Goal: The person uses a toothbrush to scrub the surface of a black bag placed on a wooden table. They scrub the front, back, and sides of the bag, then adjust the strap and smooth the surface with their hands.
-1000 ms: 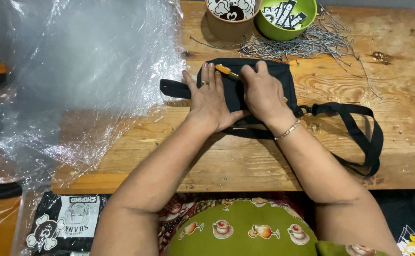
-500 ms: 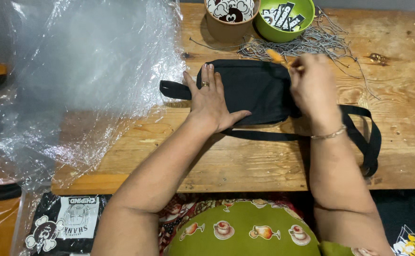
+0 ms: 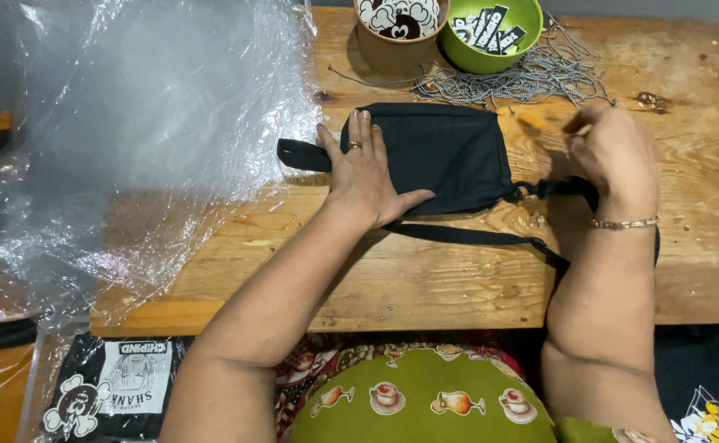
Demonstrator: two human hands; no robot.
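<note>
Pressing flat on the black pouch (image 3: 441,156), your left hand (image 3: 368,176) is lying palm down with fingers spread wide, gripping nothing, covering the pouch's left third just above centre frame. You are wearing a ring on that hand.

Pouch is sitting on the wooden table (image 3: 425,279), long axis running left to right across the frame. A short black tab is sticking out at its left end; the black strap (image 3: 474,238) is leaving its right end and looping back along the near edge toward the lower right.

Your right hand (image 3: 610,152) is hovering off the pouch's right end, right of centre, fingers curled narrow. Something small may be pinched at the fingertips, but you cannot tell what from this view. A bracelet is showing at that wrist.

Key relation: the pouch is lying to the left of your right hand, with the strap junction between them, so the left hand is the one on the pouch and the right is just beside its end.

Also in view: a brown bowl (image 3: 398,33) and a green bowl (image 3: 491,33) at the upper centre, a tangle of grey cord (image 3: 524,78) just behind the pouch, and a clear plastic sheet (image 3: 146,123) filling the upper left, draping over the table edge.
</note>
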